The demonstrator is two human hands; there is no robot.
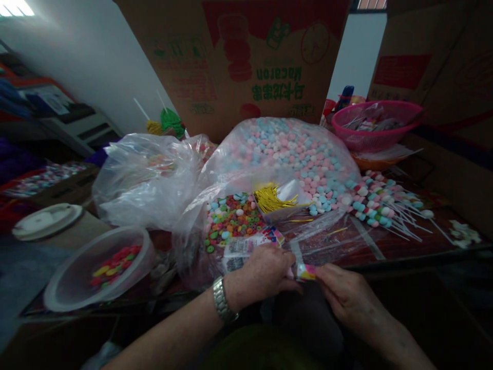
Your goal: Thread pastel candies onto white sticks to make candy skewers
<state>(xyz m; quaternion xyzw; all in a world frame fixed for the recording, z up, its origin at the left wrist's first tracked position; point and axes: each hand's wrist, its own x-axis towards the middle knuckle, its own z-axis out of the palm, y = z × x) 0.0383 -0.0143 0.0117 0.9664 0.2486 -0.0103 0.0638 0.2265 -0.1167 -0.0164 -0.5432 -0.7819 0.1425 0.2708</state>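
Between my two hands, at the table's front edge, is a small colorful wrapper [307, 272]. My left hand [264, 272], with a watch at the wrist, is closed on its left end. The fingers of my right hand [342, 290] pinch its right end. Just behind my left hand lies a printed packet [246, 246], against a clear bag of colored candy rings [234, 218]. A small holder of gold twist ties [273, 200] stands behind the hands. Farther back is a large clear bag of pink, blue and white candies [292, 149].
Candy sticks [385, 205] lie at right, below a pink basket [377, 128]. A plastic bowl [100, 267] with candies and a lidded tub [50, 223] are at left. A big cardboard box [239, 61] stands behind the bags.
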